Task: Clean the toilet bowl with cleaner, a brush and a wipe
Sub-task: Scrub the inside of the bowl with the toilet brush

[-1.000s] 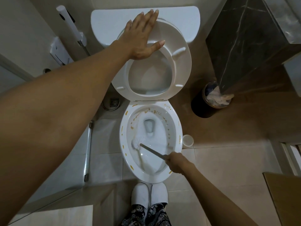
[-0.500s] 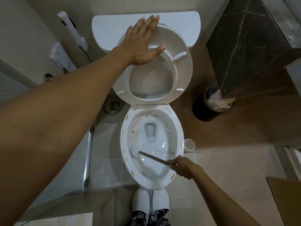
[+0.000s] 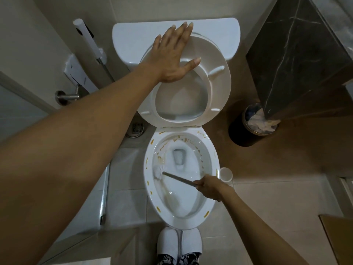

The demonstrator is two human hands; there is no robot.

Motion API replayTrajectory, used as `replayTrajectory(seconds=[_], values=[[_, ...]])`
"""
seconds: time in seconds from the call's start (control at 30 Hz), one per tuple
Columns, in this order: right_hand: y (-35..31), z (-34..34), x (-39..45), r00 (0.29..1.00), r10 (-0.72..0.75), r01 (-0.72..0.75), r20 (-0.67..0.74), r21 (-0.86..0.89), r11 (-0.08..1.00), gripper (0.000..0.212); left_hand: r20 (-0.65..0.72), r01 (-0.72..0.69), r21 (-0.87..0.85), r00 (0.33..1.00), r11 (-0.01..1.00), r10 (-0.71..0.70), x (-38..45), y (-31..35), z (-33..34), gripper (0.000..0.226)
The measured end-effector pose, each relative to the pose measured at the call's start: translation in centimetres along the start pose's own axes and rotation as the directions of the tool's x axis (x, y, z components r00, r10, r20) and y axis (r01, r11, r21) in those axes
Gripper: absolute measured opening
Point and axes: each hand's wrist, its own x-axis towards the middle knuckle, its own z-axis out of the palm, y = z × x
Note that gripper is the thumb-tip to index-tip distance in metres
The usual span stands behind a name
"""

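Note:
The white toilet bowl (image 3: 149, 190) lies below me, with yellow-brown smears dotted along its rim and upper inside wall. My right hand (image 3: 209, 187) grips the grey handle of the toilet brush (image 3: 178, 178) over the bowl's right edge. The brush's white head (image 3: 158, 171) presses on the left inside wall. My left hand (image 3: 172, 56) lies flat, fingers spread, on the raised seat (image 3: 219, 83), holding it up against the cistern (image 3: 210, 33). No cleaner bottle or wipe is in sight.
A black bin (image 3: 246, 131) stuffed with paper stands right of the toilet under a dark marble block (image 3: 298, 52). A small white cup (image 3: 226, 174) sits on the floor by the bowl. A bidet sprayer (image 3: 87, 39) hangs on the left wall. My white slippers (image 3: 179, 241) touch the bowl's front.
The brush head has slid along the left inside wall, first down toward the front, then back up. The view has tilted so the toilet sits lower in frame. My left hand stays on the seat.

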Motion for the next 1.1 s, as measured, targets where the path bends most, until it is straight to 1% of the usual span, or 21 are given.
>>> replayTrajectory(seconds=[0.07, 0.17, 0.2, 0.27, 0.33, 0.4, 0.5, 0.57, 0.63, 0.73, 0.83, 0.87, 0.97, 1.03, 1.1], values=[[-0.1, -0.6, -0.3, 1.000, -0.007, 0.008, 0.023, -0.062, 0.998, 0.037, 0.008, 0.003, -0.008, 1.000, 1.000, -0.003, 0.0, 0.1, -0.1, 0.082], [-1.0, -0.6, 0.4, 0.999, -0.041, 0.036, -0.025, -0.150, 0.988, 0.037, 0.013, 0.010, -0.015, 1.000, 1.000, -0.009, 0.0, 0.1, -0.1, 0.082], [-1.3, -0.3, 0.8, 0.998, -0.043, 0.034, -0.053, -0.154, 0.988, 0.037, 0.013, 0.012, -0.017, 1.000, 1.000, -0.012, 0.0, 0.1, -0.1, 0.082], [-1.6, 0.7, 1.9, 0.991, -0.033, 0.018, -0.128, -0.110, 0.994, 0.037, 0.005, 0.016, -0.022, 1.000, 1.000, -0.015, 0.0, 0.1, 0.0, 0.082], [-1.5, 1.6, 2.9, 0.988, 0.000, -0.004, -0.156, -0.022, 1.000, 0.038, -0.012, 0.014, -0.017, 1.000, 1.000, -0.014, 0.0, 0.2, 0.2, 0.082], [-1.6, 1.5, 2.2, 0.990, -0.002, 0.001, -0.141, -0.004, 1.000, 0.039, -0.020, 0.016, -0.015, 1.000, 1.000, -0.016, 0.1, 0.1, 0.3, 0.081], [-1.4, 0.4, 0.9, 0.997, -0.055, 0.050, -0.049, -0.099, 0.994, 0.037, -0.032, 0.016, -0.003, 0.999, 1.000, -0.016, 0.1, 0.1, 0.4, 0.081], [-1.5, -0.3, 0.8, 0.996, -0.075, 0.066, -0.052, -0.159, 0.985, 0.037, -0.032, 0.018, -0.008, 0.999, 1.000, -0.019, 0.1, 0.1, 0.4, 0.081], [-1.9, -0.6, 1.3, 0.993, -0.074, 0.057, -0.089, -0.180, 0.982, 0.038, -0.029, 0.018, -0.002, 0.999, 1.000, -0.018, 0.1, 0.1, 0.5, 0.081], [-1.8, 0.3, 2.3, 0.988, -0.054, 0.031, -0.147, -0.155, 0.987, 0.038, -0.023, 0.017, 0.001, 1.000, 1.000, -0.017, 0.0, 0.2, 0.4, 0.082], [-0.9, 1.4, 2.3, 0.988, -0.013, 0.009, -0.153, -0.032, 0.999, 0.040, -0.036, 0.028, 0.004, 0.999, 1.000, -0.028, -0.1, 0.3, 0.3, 0.081], [-0.6, 1.5, 2.1, 0.991, -0.025, 0.021, -0.134, -0.032, 0.999, 0.039, -0.039, 0.032, 0.003, 0.999, 0.999, -0.032, -0.1, 0.3, 0.4, 0.081], [0.4, 1.2, 1.2, 0.994, -0.094, 0.088, -0.050, -0.109, 0.990, 0.036, -0.046, 0.029, 0.008, 0.999, 1.000, -0.028, -0.1, 0.2, 0.5, 0.081], [0.7, 0.7, 1.2, 0.993, -0.106, 0.099, -0.048, -0.135, 0.986, 0.036, -0.051, 0.025, 0.011, 0.998, 1.000, -0.025, 0.0, 0.2, 0.6, 0.082], [0.5, 0.3, 2.1, 0.992, -0.080, 0.070, -0.093, -0.110, 0.991, 0.037, -0.052, 0.027, 0.015, 0.998, 1.000, -0.026, 0.0, 0.3, 0.6, 0.082]])
